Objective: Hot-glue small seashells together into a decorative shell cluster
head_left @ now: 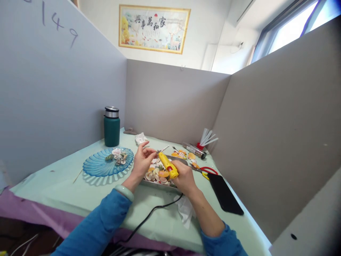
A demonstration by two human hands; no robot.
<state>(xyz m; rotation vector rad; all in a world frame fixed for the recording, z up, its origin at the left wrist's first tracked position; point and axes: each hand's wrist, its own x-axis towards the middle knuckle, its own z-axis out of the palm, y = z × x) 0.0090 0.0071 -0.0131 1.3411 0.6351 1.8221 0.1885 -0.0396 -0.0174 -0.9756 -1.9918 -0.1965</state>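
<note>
My right hand point(183, 176) is closed around a yellow hot glue gun point(167, 165), its nozzle pointing up and to the left. A black cord point(157, 208) runs from it across the table's front edge. My left hand point(144, 160) pinches something small right at the nozzle tip; its kind is too small to make out. Beneath both hands lies a metal tray point(160, 186) of mixed seashells point(156, 174), partly hidden by the hands. To the left, a blue scalloped glass plate point(97, 165) carries a cluster of shells point(119, 156).
A green bottle point(112, 128) stands behind the plate. At right lie scissors point(209, 170), a black phone point(225, 193), a clear tube point(195, 150) and glue sticks point(207, 137) in a red holder. Crumpled tissue point(185, 209) lies in front. Grey partitions point(176, 103) enclose the table.
</note>
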